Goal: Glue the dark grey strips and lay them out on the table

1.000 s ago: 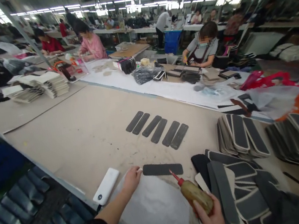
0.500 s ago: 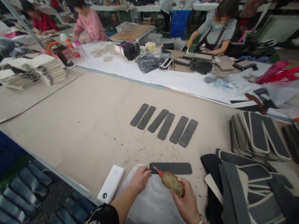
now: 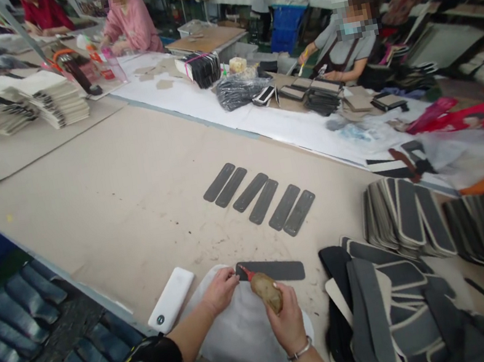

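Your right hand (image 3: 285,317) is wrapped around a squeeze bottle (image 3: 266,292), which is tilted so that its red nozzle (image 3: 246,272) meets or overhangs the left end of a dark strip (image 3: 276,270); which of the two cannot be told. The strip lies flat near your edge of the table (image 3: 88,214), its long side roughly parallel to your body. Your left hand (image 3: 222,289) has thumb and fingers drawn together at the strip's left end; whether they pinch it cannot be told. A pale sheet (image 3: 231,332) lies below your hands, with a white device (image 3: 172,299) to its left by the same edge. Beyond the strip, towards the far edge, six smaller dark strips (image 3: 263,202) form a slanting row. To the right stand stacks of pale-edged pieces (image 3: 409,214), with a loose pile (image 3: 371,314) nearer you.
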The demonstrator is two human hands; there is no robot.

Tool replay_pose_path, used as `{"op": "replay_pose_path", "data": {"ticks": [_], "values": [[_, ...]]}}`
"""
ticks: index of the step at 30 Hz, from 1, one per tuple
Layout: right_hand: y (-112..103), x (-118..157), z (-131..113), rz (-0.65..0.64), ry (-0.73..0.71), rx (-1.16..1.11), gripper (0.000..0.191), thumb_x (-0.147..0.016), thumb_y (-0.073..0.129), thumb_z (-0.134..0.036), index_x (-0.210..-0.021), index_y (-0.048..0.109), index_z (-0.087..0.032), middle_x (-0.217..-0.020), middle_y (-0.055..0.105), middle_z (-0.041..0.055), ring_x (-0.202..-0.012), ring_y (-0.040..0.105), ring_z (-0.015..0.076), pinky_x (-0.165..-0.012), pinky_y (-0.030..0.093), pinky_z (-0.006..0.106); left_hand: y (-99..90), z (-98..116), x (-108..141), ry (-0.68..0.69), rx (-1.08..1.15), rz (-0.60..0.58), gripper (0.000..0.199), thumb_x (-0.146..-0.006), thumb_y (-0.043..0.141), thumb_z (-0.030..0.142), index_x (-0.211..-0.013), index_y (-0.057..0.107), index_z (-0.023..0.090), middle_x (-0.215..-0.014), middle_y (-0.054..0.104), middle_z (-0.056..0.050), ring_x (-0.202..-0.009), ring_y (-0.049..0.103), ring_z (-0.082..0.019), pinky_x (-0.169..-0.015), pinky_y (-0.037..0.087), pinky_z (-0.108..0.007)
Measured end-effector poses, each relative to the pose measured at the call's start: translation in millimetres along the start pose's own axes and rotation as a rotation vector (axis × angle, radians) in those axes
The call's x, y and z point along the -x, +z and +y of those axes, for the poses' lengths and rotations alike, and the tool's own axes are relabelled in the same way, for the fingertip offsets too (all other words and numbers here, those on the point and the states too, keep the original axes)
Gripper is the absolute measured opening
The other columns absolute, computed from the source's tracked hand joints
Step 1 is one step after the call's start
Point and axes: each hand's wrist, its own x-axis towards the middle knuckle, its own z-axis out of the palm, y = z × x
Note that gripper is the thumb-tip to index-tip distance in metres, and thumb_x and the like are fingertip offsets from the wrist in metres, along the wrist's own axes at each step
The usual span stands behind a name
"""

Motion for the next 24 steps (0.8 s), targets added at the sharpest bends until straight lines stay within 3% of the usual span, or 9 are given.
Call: {"op": "replay_pose_path", "data": {"ticks": [13, 24], "values": [[-48.6, 9.5, 34.5, 0.155, 0.177, 0.135, 0.039, -0.081, 0.058, -0.034, -0.115, 0.048, -0.019, -0.106, 0.057, 0.0108, -0.099, 0.056, 0.0251, -0.085, 0.049, 0.042, -0.2, -2.6, -3.4, 0.006, 0.037, 0.035, 0.03, -0.091, 0.041, 0.028, -0.095, 0.069, 0.019, -0.103, 0.062, -0.009, -0.098, 0.055, -0.02, -0.09, 0.045, -0.032], [-91.7, 26.1, 69.5, 0.311, 0.4, 0.195, 0.054, -0.075, 0.058, -0.048, -0.115, 0.049, -0.013, -0.107, 0.058, 0.0154, -0.099, 0.057, 0.0286, -0.084, 0.049, 0.044, -0.2, -2.1, -6.9, -0.041, 0.09, 0.022, 0.034, -0.09, 0.041, 0.037, -0.09, 0.07, 0.019, -0.098, 0.063, -0.009, -0.093, 0.054, -0.021, -0.088, 0.045, -0.032]]}}
